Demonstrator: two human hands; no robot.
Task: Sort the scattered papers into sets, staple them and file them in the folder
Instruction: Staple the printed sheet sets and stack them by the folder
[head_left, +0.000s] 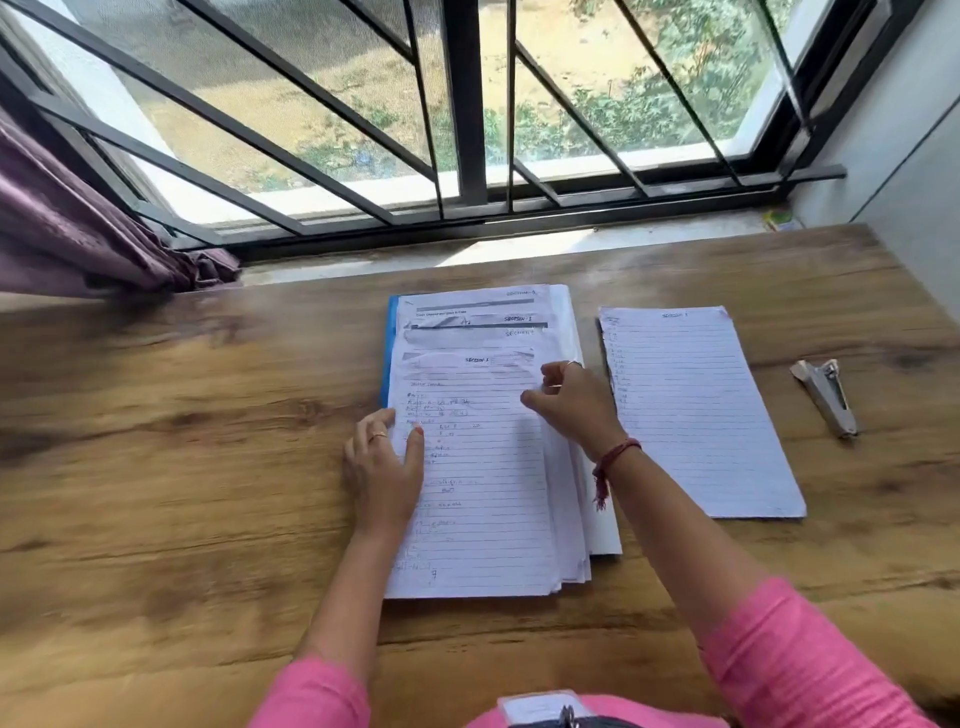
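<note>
Paper stack (483, 467) between both hands (384, 467)

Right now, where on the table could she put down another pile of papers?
The widest bare wood lies left of the paper stack, reaching toward the curtain. Another free strip runs along the near edge, between her sleeves. The right side is crowded: the single sheet and stapler leave only narrow gaps.
</note>
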